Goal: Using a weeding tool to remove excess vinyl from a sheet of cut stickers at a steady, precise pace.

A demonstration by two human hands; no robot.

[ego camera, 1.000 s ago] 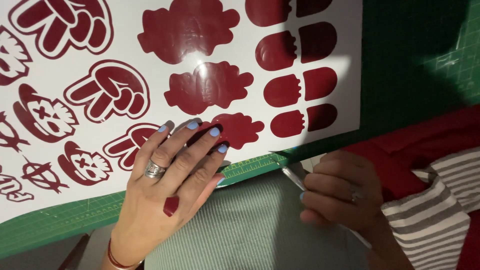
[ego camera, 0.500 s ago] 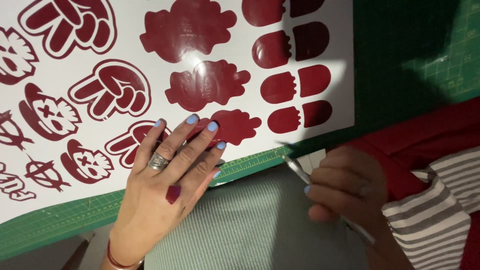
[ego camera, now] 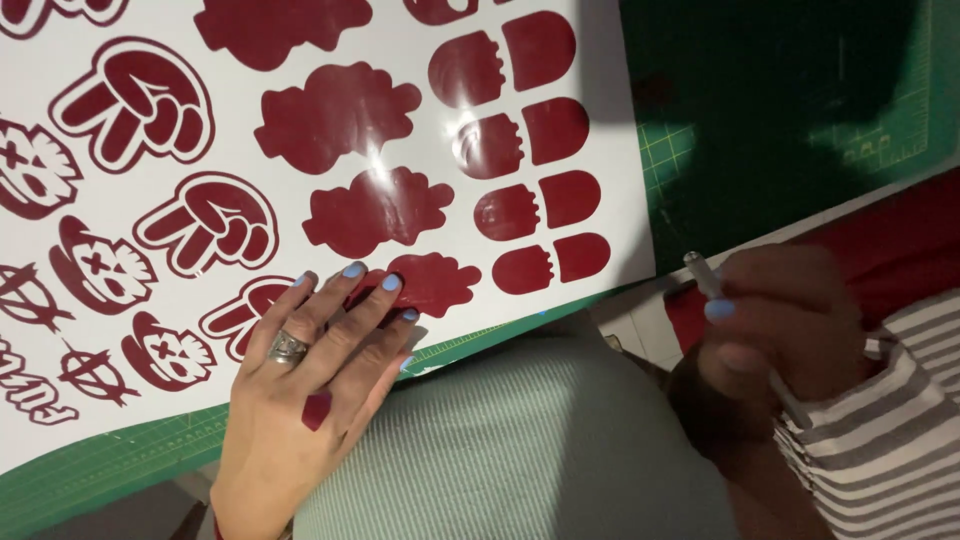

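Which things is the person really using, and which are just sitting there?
In use:
- left hand, pressed flat on the white sheet of dark red stickers
- right hand, holding a thin silver tool

Just there:
- green cutting mat
- striped cloth
- grey ribbed fabric

White vinyl sticker sheet with dark red cut-outs, and a slim weeding tool.

The glossy sheet lies flat on a green cutting mat, printed with rows of peace-sign hands, skull faces, cloud-like blobs and rounded capsule shapes. A silver pen-shaped tool is held tilted, tip pointing up-left, just off the sheet's lower right corner.
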